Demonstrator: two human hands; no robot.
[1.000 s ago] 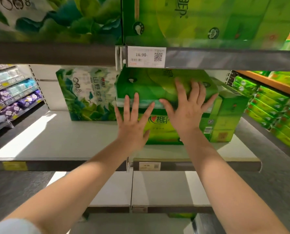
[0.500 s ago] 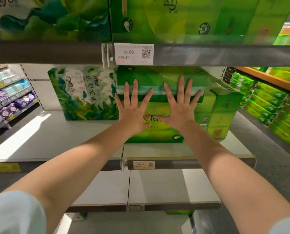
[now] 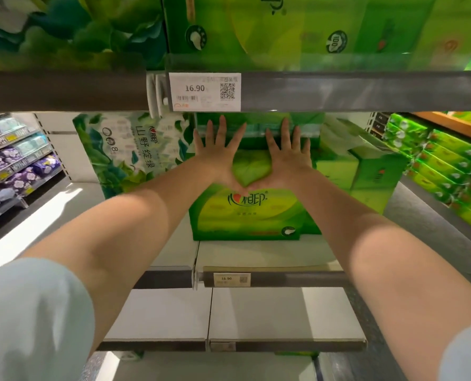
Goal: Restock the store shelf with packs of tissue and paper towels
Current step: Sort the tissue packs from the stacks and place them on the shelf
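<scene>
A bright green tissue pack [image 3: 245, 213] stands on the white middle shelf [image 3: 264, 254], well back from the front edge. My left hand [image 3: 218, 155] and my right hand [image 3: 286, 158] lie flat against its front face, fingers spread, thumbs nearly touching. Neither hand grips it. A dark green leafy paper-towel pack [image 3: 130, 152] stands just left of it. Another green tissue pack [image 3: 366, 171] sits at an angle on its right.
The upper shelf rail [image 3: 338, 90] with a 16.90 price tag [image 3: 204, 91] hangs just above my hands, loaded with green packs [image 3: 283, 26]. A lower white shelf [image 3: 229, 314] juts out below. Purple packs [image 3: 17, 171] line shelves at left, green packs [image 3: 445, 171] at right.
Both hands have moved deeper into the shelf and closer together, and the green tissue pack has slid back from the front edge towards the rear.
</scene>
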